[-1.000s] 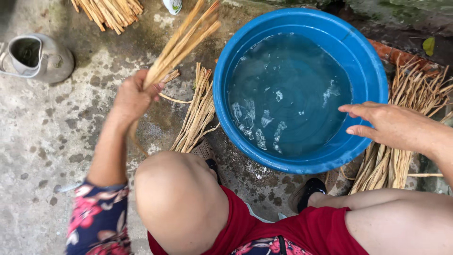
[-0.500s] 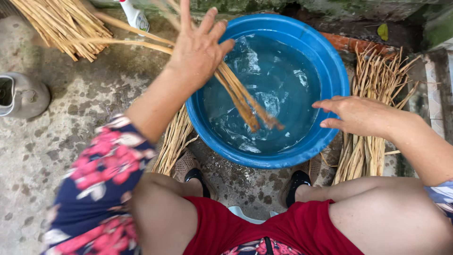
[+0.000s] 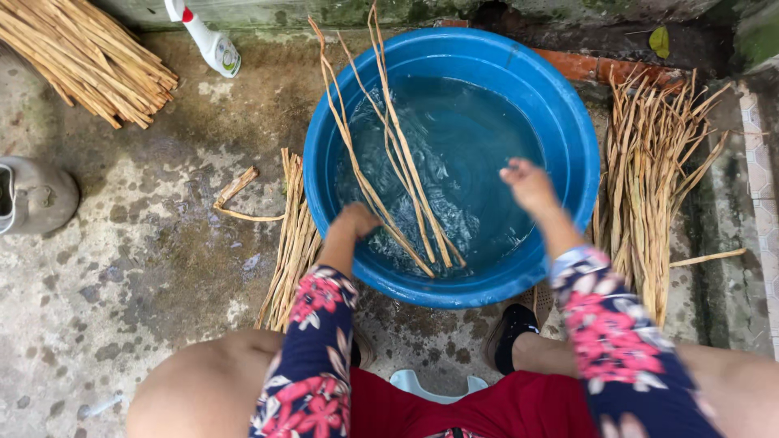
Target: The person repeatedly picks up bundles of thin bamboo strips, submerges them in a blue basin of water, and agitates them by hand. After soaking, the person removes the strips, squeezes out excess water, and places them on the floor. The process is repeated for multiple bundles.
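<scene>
Reed strips (image 3: 406,178), long, tan, half-submerged

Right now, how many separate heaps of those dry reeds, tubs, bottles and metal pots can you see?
Reed heaps on the ground: 3 (top-left heap, strip by the tub, right heap)
Reed bunch in the water: 1
Blue tub: 1
White bottle: 1
Metal pot: 1
Total: 7
</scene>
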